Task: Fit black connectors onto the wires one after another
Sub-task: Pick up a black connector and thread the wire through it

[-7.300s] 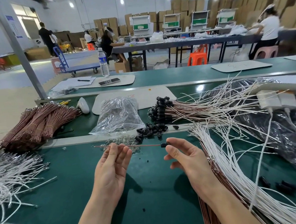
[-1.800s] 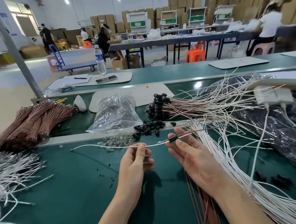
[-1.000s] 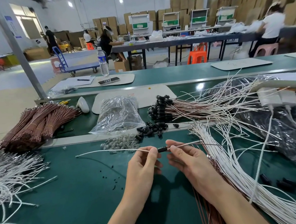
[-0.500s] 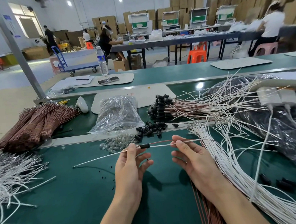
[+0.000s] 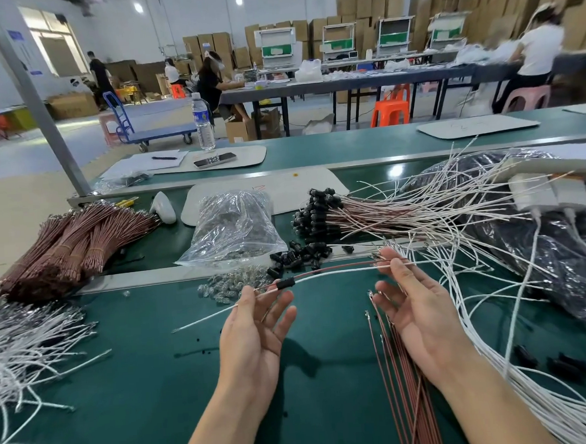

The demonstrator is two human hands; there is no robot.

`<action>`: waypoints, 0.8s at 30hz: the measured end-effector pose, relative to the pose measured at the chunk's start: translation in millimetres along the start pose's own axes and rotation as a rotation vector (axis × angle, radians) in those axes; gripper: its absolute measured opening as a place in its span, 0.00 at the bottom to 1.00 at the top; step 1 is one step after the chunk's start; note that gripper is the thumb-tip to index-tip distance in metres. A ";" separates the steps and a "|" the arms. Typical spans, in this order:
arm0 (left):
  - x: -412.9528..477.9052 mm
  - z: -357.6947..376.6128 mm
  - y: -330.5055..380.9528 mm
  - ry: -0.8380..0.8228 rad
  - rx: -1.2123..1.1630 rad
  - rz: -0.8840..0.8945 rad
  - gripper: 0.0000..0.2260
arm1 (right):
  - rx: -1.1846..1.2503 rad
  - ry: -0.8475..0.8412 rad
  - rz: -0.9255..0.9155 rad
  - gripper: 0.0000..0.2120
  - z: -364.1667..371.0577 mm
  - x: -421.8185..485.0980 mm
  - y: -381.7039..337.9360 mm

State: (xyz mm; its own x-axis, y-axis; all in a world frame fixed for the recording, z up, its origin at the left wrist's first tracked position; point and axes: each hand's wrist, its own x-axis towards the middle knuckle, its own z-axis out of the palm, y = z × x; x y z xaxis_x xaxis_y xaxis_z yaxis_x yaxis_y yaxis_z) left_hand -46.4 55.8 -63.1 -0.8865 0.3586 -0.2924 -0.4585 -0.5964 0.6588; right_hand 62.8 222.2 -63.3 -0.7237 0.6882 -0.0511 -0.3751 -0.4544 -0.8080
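Note:
A white wire and a brown wire [image 5: 335, 271] run side by side between my hands above the green table [image 5: 130, 386]. One black connector [image 5: 286, 284] is threaded on both wires, close to my left fingertips. My left hand [image 5: 253, 330] is palm up and pinches the wires just left of the connector. Farther along the same pair, my right hand [image 5: 417, 313], also palm up, pinches them at its fingertips. Loose black connectors [image 5: 300, 255] lie in a small pile beyond my hands. A bundle of wires fitted with connectors [image 5: 313, 217] lies behind the pile.
A clear plastic bag [image 5: 231, 225] and small clear parts [image 5: 220, 288] lie behind my left hand. Tied brown wire bundles [image 5: 70, 245] and loose white wires [image 5: 17, 341] fill the left. Brown wires [image 5: 403, 369], white wires [image 5: 497, 329] and a black bag [image 5: 560, 239] crowd the right.
The black connector has slid left along the two wires, from my right fingertips to my left. My hands have drawn apart and the wires now stretch between them.

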 end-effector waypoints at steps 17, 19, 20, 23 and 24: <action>7.4 -12.0 19.0 0.005 -0.240 -0.090 0.14 | 0.045 0.090 -0.030 0.10 -5.5 1.9 -8.9; 8.2 -12.3 19.8 0.016 -0.213 -0.070 0.14 | 0.044 0.103 -0.042 0.11 -7.5 1.4 -11.6; 8.9 -12.5 20.2 0.023 -0.197 -0.054 0.14 | 0.046 0.112 -0.051 0.11 -8.6 1.4 -12.9; 11.3 -13.5 21.8 0.043 -0.146 0.004 0.12 | 0.065 0.143 -0.077 0.12 -12.5 1.6 -18.1; 12.5 -14.4 22.6 0.050 -0.125 0.026 0.11 | 0.067 0.157 -0.087 0.12 -14.2 1.6 -20.0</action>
State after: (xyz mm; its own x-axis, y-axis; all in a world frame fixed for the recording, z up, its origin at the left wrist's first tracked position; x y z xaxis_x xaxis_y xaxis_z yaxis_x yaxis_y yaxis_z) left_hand -68.7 36.4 -61.9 -0.8985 0.3077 -0.3129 -0.4371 -0.6911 0.5756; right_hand 77.3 240.4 -55.6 -0.5895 0.8040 -0.0778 -0.4743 -0.4225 -0.7724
